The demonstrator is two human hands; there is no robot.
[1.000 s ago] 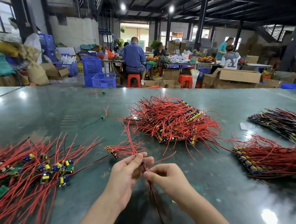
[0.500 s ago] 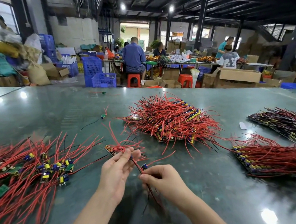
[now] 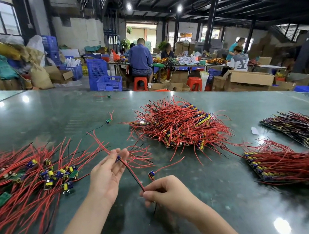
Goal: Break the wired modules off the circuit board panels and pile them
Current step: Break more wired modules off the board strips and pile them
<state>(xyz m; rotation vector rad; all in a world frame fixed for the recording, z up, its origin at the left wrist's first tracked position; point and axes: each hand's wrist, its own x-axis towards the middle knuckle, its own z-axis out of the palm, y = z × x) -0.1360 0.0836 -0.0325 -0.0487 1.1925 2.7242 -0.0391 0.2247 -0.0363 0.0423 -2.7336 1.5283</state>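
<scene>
My left hand (image 3: 106, 174) is raised palm up and pinches a small blue module (image 3: 118, 158) at its fingertips, red wires fanning out behind it. My right hand (image 3: 167, 192) grips red and black wires (image 3: 132, 173) that run up to the left hand. A second small module (image 3: 151, 175) stands just above the right hand, apart from the first. On the left lies the pile of separated modules (image 3: 26, 179) with red wires. A heap of wired panels (image 3: 178, 127) sits ahead in the middle of the table.
Two more stacks of wired panels lie at the right: a red one (image 3: 285, 162) and a darker one (image 3: 304, 128). A lone module (image 3: 108, 121) lies further back on the green table (image 3: 51, 118). People work at tables beyond the far edge.
My hands have pulled apart: the left rose to the upper left with one module, the right drew down and right with the wires. The two modules are now separate.
</scene>
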